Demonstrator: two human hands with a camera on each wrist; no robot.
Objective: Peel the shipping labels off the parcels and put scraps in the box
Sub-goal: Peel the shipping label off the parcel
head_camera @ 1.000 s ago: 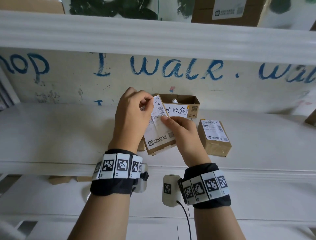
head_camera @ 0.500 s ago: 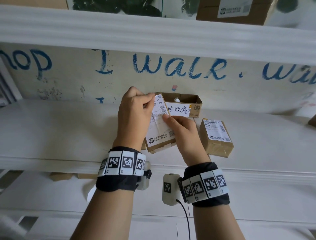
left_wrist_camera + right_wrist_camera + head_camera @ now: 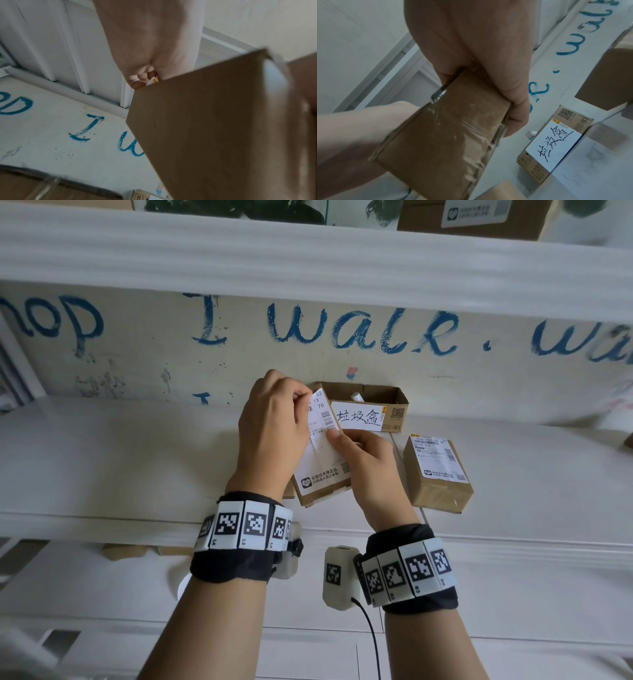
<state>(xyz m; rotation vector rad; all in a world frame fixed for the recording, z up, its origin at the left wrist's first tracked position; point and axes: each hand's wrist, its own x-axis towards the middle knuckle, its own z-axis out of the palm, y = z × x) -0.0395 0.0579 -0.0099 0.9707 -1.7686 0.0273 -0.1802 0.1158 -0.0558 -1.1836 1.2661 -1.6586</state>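
I hold a small brown cardboard parcel (image 3: pixel 322 494) tilted up above the white shelf. My right hand (image 3: pixel 363 460) grips its right side, thumb pressed on the white shipping label (image 3: pixel 323 450). My left hand (image 3: pixel 274 433) pinches the label's top left corner, which is lifted off the cardboard. In the right wrist view the parcel's taped underside (image 3: pixel 447 135) fills the middle, with my fingers curled round its far edge. The left wrist view shows the parcel's plain brown face (image 3: pixel 214 121) and my fingertips (image 3: pixel 139 81) on a bit of label. Behind stands the open scrap box (image 3: pixel 370 409) with a handwritten white sign.
A second labelled parcel (image 3: pixel 438 470) lies on the shelf (image 3: pixel 137 460) to the right of my hands. The back wall (image 3: pixel 239 361) carries blue painted lettering. An upper shelf (image 3: pixel 308 265) overhangs, with another labelled carton (image 3: pixel 472 213) on it. More cardboard pieces (image 3: pixel 126 551) show on the shelf below.
My left hand has pulled the label's top corner a little further off the parcel; both hands and the parcel have risen slightly toward the scrap box.
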